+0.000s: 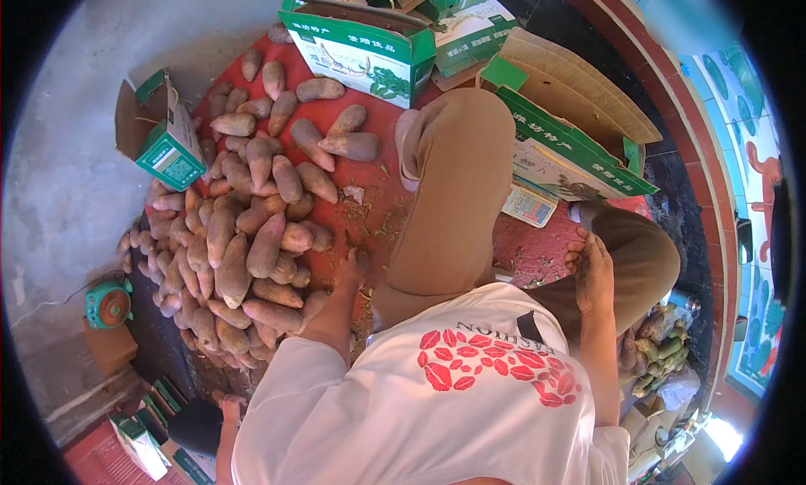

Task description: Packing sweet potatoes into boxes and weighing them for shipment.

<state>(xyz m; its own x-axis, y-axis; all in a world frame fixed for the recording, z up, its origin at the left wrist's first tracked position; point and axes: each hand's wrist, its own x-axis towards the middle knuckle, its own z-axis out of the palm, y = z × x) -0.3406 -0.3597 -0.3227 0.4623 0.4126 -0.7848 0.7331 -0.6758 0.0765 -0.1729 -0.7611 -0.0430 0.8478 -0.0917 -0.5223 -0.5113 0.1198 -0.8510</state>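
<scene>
My left hand is low over the red mat, at the right edge of a big heap of sweet potatoes. Its fingers are foreshortened and blend with the soil, so whether they grip anything does not show. Above my bent right knee, my right hand is held up with its fingers curled together; whatever may be in them is too small to make out. Several loose sweet potatoes lie beyond my left hand, and bits of soil and root are scattered on the mat.
Open green-and-white cartons stand ahead, another beyond my right knee. A small carton sits left of the heap. Between my legs is a calculator-like keypad device. A green-orange fan-like device and another person's bare limb are at left.
</scene>
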